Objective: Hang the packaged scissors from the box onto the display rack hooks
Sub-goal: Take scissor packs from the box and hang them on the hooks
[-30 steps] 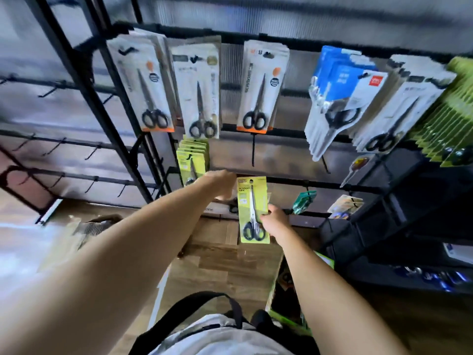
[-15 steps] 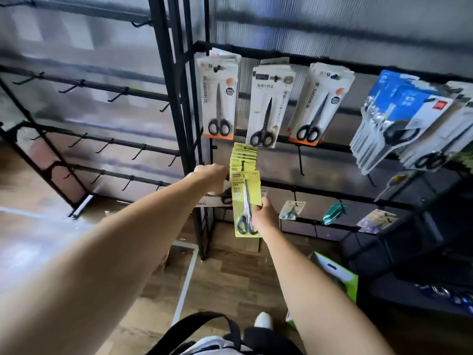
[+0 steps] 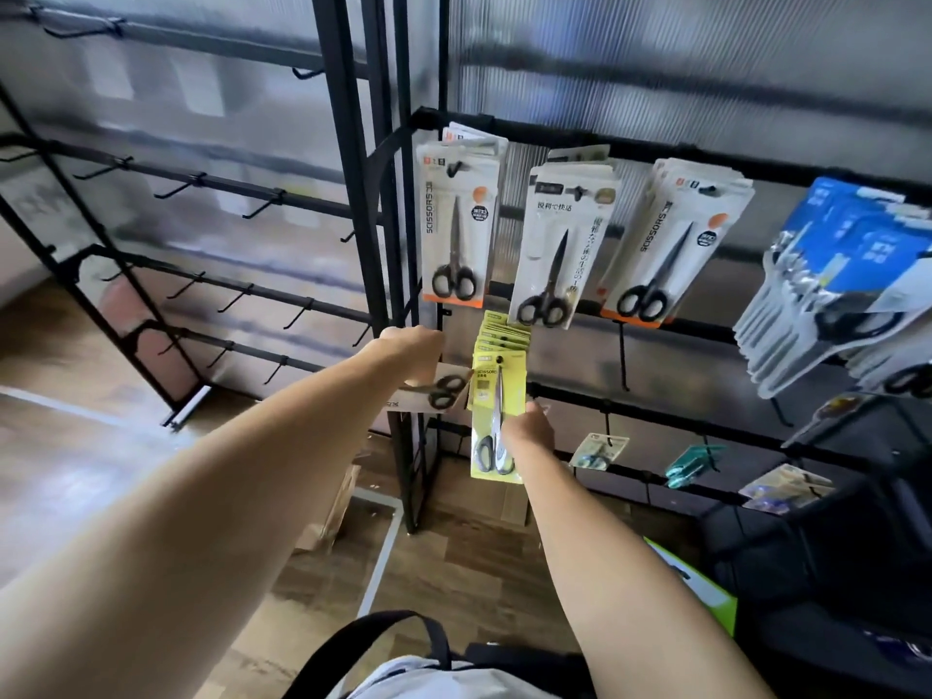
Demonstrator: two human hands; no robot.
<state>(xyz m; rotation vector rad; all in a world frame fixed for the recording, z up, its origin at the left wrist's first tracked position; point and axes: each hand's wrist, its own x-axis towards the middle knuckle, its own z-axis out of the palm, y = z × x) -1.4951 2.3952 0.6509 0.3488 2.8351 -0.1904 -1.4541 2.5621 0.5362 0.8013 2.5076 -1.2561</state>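
Hanging now from the hook, the yellow scissors pack (image 3: 497,413) is sitting at the front of the yellow stack (image 3: 504,335) on the display rack (image 3: 353,194), its punched hole already threaded; half a second ago the card was being held lower and just short of the stack, so this pack looks as good as placed. The right hand (image 3: 529,428) is pinching the card's right edge, seemingly steadying it before letting go. The left hand (image 3: 416,353) is gripping a white scissors pack (image 3: 436,393) that is lying almost flat, well beside the yellow one and close to the rack's upright; it has stayed in that hand through the last second, and it is probably the next piece to hang.

Above, three rows of white-carded scissors (image 3: 456,229) are hanging from the top bar, with blue-carded packs (image 3: 847,274) fanning out to the right. The bare hooks (image 3: 257,209) on the neighbouring left-hand rack are carrying nothing.

As for containers, a green-edged box (image 3: 706,592) is showing on the wooden floor (image 3: 454,562) by the right forearm; its inside is hidden, so what is left in it cannot be told. A brown carton (image 3: 333,512) is lying near the rack's foot, its contents unseen too.
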